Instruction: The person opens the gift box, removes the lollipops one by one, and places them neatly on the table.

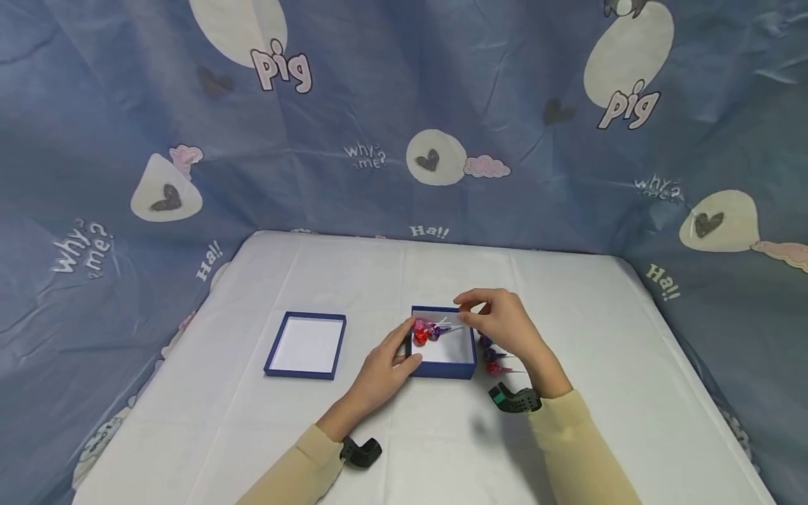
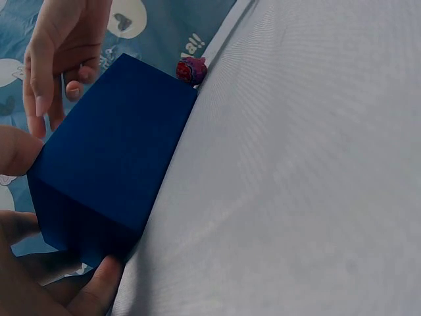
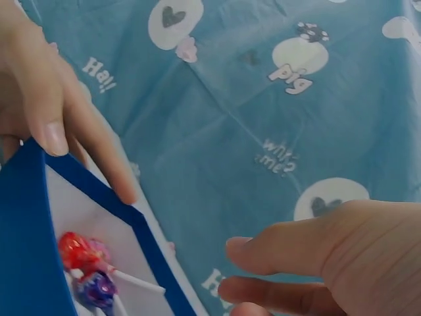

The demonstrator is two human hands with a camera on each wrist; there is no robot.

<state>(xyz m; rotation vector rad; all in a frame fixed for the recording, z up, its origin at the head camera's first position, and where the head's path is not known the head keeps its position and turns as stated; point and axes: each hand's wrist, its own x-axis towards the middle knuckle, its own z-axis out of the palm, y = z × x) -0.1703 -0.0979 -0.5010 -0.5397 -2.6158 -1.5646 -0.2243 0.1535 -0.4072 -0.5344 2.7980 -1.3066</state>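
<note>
An open blue box (image 1: 443, 369) with a white inside sits mid-table. Several lollipops (image 3: 97, 289) with red, pink and purple wrappers lie at its left end, white sticks pointing right. My left hand (image 1: 381, 368) holds the box at its left side, thumb against the near wall and a finger along the rim. Over the box's right rim, my right hand (image 1: 503, 324) hovers with thumb and fingers apart and nothing between them. More lollipops (image 1: 492, 368), red and purple, lie on the table just right of the box, partly hidden beneath the right hand.
A shallow blue-edged box lid (image 1: 306, 344), white inside, lies to the left of the box. The white-covered table (image 1: 404, 449) ends at a blue printed cloth (image 1: 353, 203) behind and at the sides. Each wrist carries a dark band (image 1: 514, 400).
</note>
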